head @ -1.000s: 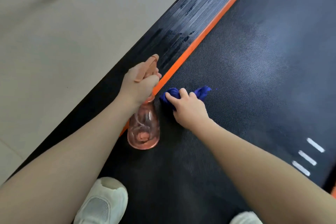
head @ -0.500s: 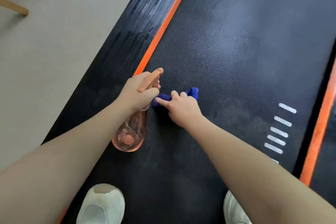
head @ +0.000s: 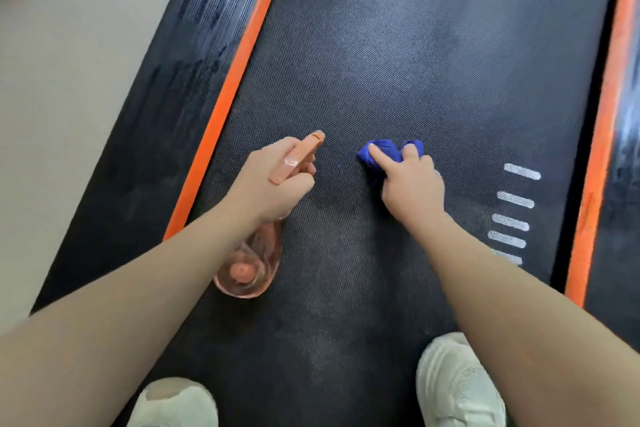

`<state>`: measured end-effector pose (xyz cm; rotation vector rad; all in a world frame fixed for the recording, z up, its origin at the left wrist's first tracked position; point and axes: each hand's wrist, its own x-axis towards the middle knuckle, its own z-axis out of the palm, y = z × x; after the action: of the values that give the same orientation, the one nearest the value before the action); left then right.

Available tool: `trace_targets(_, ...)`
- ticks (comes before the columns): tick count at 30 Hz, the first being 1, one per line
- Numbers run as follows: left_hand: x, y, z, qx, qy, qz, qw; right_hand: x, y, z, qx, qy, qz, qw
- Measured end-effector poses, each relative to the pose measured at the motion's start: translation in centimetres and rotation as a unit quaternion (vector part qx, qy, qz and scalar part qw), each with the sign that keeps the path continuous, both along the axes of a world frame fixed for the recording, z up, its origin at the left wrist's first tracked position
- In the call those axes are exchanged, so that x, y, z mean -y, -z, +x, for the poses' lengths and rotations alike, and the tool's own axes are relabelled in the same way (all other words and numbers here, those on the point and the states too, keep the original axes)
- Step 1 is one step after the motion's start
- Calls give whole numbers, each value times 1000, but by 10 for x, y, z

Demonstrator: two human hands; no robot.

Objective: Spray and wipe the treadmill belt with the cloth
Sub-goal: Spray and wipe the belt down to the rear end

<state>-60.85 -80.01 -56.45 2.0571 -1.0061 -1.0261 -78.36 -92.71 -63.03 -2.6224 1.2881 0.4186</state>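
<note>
The right hand [head: 410, 184] presses the crumpled blue cloth [head: 388, 154] onto the black textured treadmill belt [head: 433, 62], midway between its orange edges. The left hand [head: 273, 180] grips the translucent pink spray bottle [head: 249, 263], nozzle aimed forward, just left of the cloth

cloth [head: 384, 152] on belt [head: 398, 45] (mid-width), bottle [head: 249, 263] left

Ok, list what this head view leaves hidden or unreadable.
- Spray bottle: its neck and trigger are covered by the left hand; liquid level unreadable through the tinted plastic.
- Blue cloth: mostly under the right hand, so its size is hidden.
- Treadmill belt: both ends cut off by the frame.
- White shoes: cropped by the bottom edge.
</note>
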Motion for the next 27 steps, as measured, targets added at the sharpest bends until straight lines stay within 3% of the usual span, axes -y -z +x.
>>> trace_targets(2, 13, -3, -8, -13, 0, -12, 1000, 14, -6, -3, -15, 73, -8, 997)
trace_targets(3, 18, -5, -14, -17, 8, -10, 1000, 12, -11, -6, -21, 59, 9, 998)
trace_targets(7, 37, -5, -36, 15, 56, 10, 998, -26, -17, -23, -35, -101, 104, 989)
trace_targets(10, 46, -2, -44, 47, 76, 30, 996, -11, -15, -33, -19, -153, 69, 986)
trace_targets(13, 46, -3, -45, 65, 86, 35, 994, 33, -9, -36, -25, -12, -4, 1000)
trace_targets(16, 42, -4, -46, 74, 91, 33, 993, 44, -9, -42, -33, 68, 18, 997)
trace_targets(18, 42, -5, -48, 67, 90, 33, 993, 15, -11, -41, -14, 12, 44, 999)
trace_targets(21, 44, -3, -49, 64, 91, 22, 994, -45, -13, -37, 22, -148, 124, 981)
trace_targets(23, 43, -4, -46, 66, 88, 13, 994, -46, -12, -36, 27, -182, 135, 973)
trace_targets(25, 39, -4, -40, 45, 63, 2, 997, -21, -12, -29, 21, -94, 87, 992)
trace_targets(27, 35, -4, -33, 30, 38, -6, 999, 6, -11, -24, 15, 65, 51, 996)
